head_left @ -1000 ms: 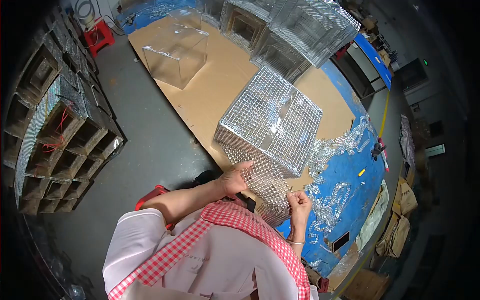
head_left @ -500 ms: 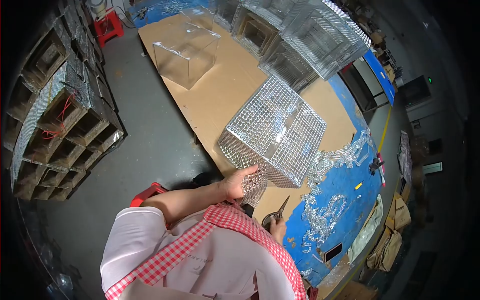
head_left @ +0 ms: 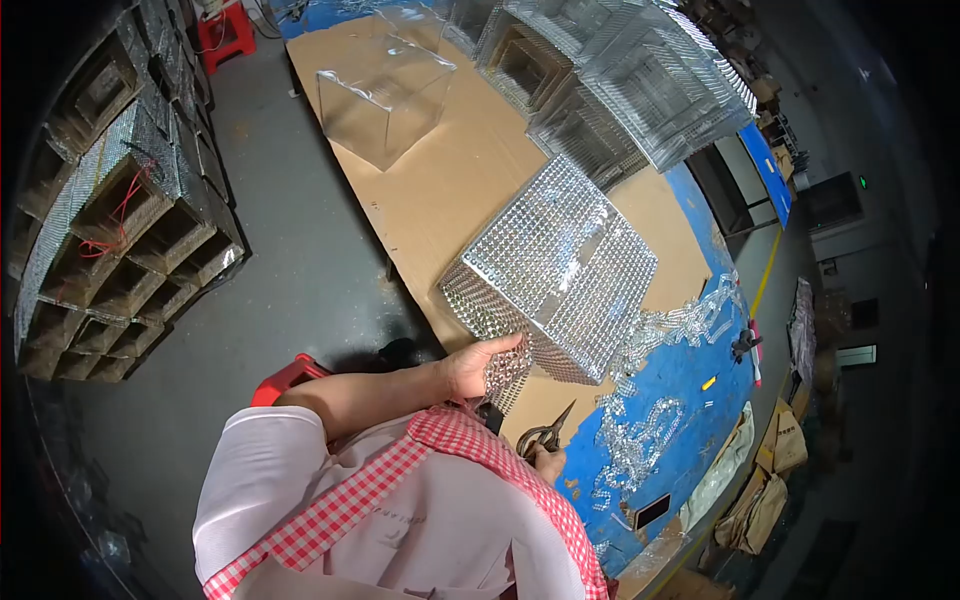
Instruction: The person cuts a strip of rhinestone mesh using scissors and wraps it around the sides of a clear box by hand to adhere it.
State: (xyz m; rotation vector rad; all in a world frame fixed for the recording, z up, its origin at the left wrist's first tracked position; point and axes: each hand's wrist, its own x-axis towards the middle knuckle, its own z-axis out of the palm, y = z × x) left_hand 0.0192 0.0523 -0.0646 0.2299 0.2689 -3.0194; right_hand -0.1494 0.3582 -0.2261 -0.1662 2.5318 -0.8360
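- Your left hand [head_left: 468, 372] grips the flexible silver mesh of shiny round studs [head_left: 508, 373] at the near side of the box, thumb laid along its face; the other fingers are mostly hidden behind it.
- Your right hand [head_left: 549, 464], just beyond the apron's edge, has its fingers curled around the handles of the dark metal scissors [head_left: 552, 432], blades pointing away from you; whether the blades are parted is hard to tell.
- The large silver box covered in glittering studs [head_left: 530, 262] sits in front of you on the flat brown cardboard sheet [head_left: 460, 170].
- Farther off, the clear, see-through box [head_left: 365, 125] stands on that same sheet, well apart from your hands.
- To the right, loose glittering strips [head_left: 640, 440] lie tangled on the worn blue tabletop [head_left: 682, 362], near a dark rectangular phone [head_left: 654, 512].
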